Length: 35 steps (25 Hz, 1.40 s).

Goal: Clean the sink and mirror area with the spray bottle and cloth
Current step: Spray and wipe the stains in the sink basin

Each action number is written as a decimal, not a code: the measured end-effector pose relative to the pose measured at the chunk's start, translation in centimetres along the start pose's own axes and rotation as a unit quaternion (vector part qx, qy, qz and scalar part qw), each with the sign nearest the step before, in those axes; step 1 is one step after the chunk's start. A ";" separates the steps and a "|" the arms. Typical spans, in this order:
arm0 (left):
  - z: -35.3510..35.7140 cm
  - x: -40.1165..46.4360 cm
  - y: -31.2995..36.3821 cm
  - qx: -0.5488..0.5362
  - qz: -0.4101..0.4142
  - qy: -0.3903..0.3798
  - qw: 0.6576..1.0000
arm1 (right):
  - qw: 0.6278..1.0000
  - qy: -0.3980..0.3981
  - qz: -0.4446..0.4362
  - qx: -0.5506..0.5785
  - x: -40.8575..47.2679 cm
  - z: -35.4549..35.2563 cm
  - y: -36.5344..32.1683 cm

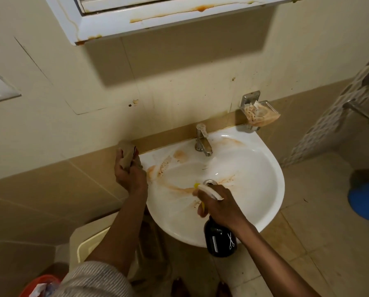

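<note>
Left hand (129, 172): I grip the bunched cloth (128, 154) at the sink's back-left corner, against the wall
Right hand (216, 205): I curl my fingers round the spray bottle (221, 241), nozzle over the basin
Sink (271, 172): white, streaked with orange stains beside the tap (202, 140)

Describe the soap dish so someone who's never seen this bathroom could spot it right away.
Start at the white sink, then look to the wall just past its back right corner. The soap dish hangs there on a metal bracket, right of the tap. It is clear plastic, crusted with orange-brown residue.
</note>
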<state>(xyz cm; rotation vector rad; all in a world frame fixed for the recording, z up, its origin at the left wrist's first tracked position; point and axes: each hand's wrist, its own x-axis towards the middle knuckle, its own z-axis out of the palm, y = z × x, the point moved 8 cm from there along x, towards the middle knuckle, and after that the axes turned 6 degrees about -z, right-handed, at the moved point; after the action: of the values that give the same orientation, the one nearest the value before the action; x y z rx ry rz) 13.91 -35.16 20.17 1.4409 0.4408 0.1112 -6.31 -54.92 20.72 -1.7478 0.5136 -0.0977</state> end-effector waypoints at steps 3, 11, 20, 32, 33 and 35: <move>-0.4 2.9 -0.9 0.051 0.021 0.007 0.998 | 0.996 -0.089 0.017 -0.013 -0.5 2.8 0.0; 4.9 3.7 -3.0 0.161 0.111 -0.124 0.973 | 0.999 0.036 0.024 0.019 -0.8 0.6 0.3; 15.0 -0.1 -9.3 0.581 0.308 -0.284 0.698 | 0.986 0.165 0.035 0.010 -1.9 -3.9 0.4; 18.1 -0.1 -9.5 0.449 0.424 -0.509 0.599 | 0.984 0.178 0.010 0.018 1.1 -3.1 -0.1; 17.9 0.3 -9.1 0.430 0.420 -0.513 0.612 | 0.984 0.175 0.006 0.019 1.4 -2.9 -0.3; 17.2 1.0 -8.8 0.428 0.400 -0.517 0.624 | 0.984 0.173 0.006 0.031 2.1 -2.6 -0.5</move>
<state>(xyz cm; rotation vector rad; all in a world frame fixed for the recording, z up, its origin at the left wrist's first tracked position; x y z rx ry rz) 19.31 -52.07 12.47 2.2396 -1.3334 -0.2732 -5.15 -58.06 21.38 -1.6725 0.7656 -0.4110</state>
